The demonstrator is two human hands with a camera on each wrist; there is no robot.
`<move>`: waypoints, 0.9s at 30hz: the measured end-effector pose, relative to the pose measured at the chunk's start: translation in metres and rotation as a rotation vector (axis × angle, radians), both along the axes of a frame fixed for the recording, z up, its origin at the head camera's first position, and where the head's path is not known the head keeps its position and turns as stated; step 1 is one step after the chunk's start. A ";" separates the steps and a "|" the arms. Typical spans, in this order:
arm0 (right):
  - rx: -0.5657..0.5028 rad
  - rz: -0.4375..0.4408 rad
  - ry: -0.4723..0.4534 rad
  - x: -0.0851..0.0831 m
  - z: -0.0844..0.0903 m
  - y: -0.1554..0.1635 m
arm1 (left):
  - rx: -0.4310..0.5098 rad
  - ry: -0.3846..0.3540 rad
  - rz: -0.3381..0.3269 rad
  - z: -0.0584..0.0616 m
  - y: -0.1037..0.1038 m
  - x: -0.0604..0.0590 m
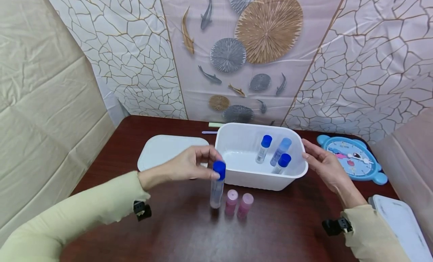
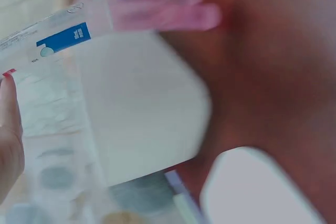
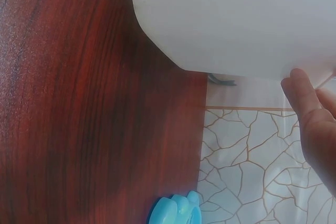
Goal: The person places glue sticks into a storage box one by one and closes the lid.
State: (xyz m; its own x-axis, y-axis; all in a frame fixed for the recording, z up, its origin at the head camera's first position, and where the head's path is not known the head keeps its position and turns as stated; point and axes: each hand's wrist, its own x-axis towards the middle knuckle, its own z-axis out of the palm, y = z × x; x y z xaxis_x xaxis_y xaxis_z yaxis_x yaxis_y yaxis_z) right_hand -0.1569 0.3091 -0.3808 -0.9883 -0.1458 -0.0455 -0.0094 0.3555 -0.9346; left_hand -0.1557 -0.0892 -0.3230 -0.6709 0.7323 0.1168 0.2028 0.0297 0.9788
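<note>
Near the front left corner of a white plastic bin [image 1: 252,179], my left hand [image 1: 189,164] pinches the blue cap of a clear glue stick [image 1: 217,192], which hangs upright over the table. Its printed label shows up close in the left wrist view. Beside it stand two pink glue sticks [image 1: 231,203] on the dark wood. Inside the bin stand two blue-capped glue sticks [image 1: 262,151] and a light-blue one [image 1: 280,151]. My right hand [image 1: 326,168] grips the bin's right end by the rim; fingertips [image 3: 297,80] lie against the outer wall in the right wrist view.
A white lid [image 1: 167,151] lies left of the bin, partly behind my left hand. At the right is a blue toy clock [image 1: 355,160]. A purple pen [image 1: 209,132] and a pale green strip [image 1: 215,124] lie at the back edge. A white box [image 1: 402,220] sits at lower right.
</note>
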 end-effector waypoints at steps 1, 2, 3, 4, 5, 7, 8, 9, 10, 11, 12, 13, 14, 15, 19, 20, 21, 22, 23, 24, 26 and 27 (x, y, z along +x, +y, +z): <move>0.004 0.000 0.001 0.000 0.000 0.000 | 0.005 0.025 0.029 0.009 0.002 -0.005; 0.004 0.000 0.000 0.000 0.001 0.000 | 0.015 0.039 0.056 0.018 0.005 -0.010; 0.004 -0.001 0.000 0.000 0.001 0.000 | 0.021 0.049 0.086 0.025 0.008 -0.015; 0.004 -0.001 0.000 0.000 0.001 0.000 | 0.026 0.061 0.118 0.031 0.011 -0.021; 0.003 -0.002 0.000 0.000 0.001 0.000 | 0.026 0.067 0.150 0.037 0.015 -0.026; -0.008 -0.003 -0.005 -0.001 0.001 0.001 | 0.028 0.071 0.197 0.042 0.026 -0.036; -0.011 -0.002 -0.006 -0.001 0.001 0.001 | 0.028 0.068 0.212 0.042 0.032 -0.041; -0.013 -0.001 -0.007 -0.001 0.000 0.001 | 0.026 0.071 0.219 0.041 0.038 -0.046; -0.019 -0.001 -0.011 -0.001 0.000 0.001 | 0.022 0.077 0.223 0.038 0.045 -0.050; -0.022 0.000 -0.014 0.000 0.000 0.001 | 0.017 0.078 0.225 0.034 0.052 -0.053; -0.022 0.003 -0.014 0.000 -0.001 0.000 | 0.007 0.083 0.224 0.029 0.058 -0.057; -0.021 0.005 -0.012 0.000 -0.001 0.000 | -0.006 0.086 0.221 0.022 0.066 -0.060; -0.024 0.006 -0.012 0.000 -0.002 0.000 | -0.021 0.090 0.217 0.015 0.073 -0.062; -0.024 0.008 -0.010 0.000 -0.002 0.000 | -0.040 0.095 0.212 0.008 0.079 -0.063; -0.019 0.007 0.001 0.000 -0.003 -0.001 | -0.090 0.073 0.171 -0.019 0.102 -0.066; -0.016 0.003 -0.001 0.000 -0.003 -0.001 | -0.099 0.068 0.157 -0.025 0.107 -0.066; -0.007 0.000 -0.001 0.000 -0.002 -0.001 | -0.109 0.061 0.143 -0.030 0.112 -0.066; -0.002 -0.004 -0.004 0.000 -0.002 -0.001 | -0.116 0.054 0.131 -0.034 0.116 -0.066; 0.007 -0.008 -0.006 0.000 -0.002 0.000 | -0.124 0.051 0.122 -0.038 0.119 -0.066; 0.014 -0.013 -0.009 0.000 -0.001 0.000 | -0.133 0.047 0.113 -0.041 0.123 -0.065; 0.019 -0.018 -0.009 0.000 -0.001 0.001 | -0.147 0.042 0.093 -0.046 0.128 -0.065; 0.023 -0.020 -0.007 0.000 -0.001 0.001 | -0.154 0.042 0.085 -0.047 0.130 -0.065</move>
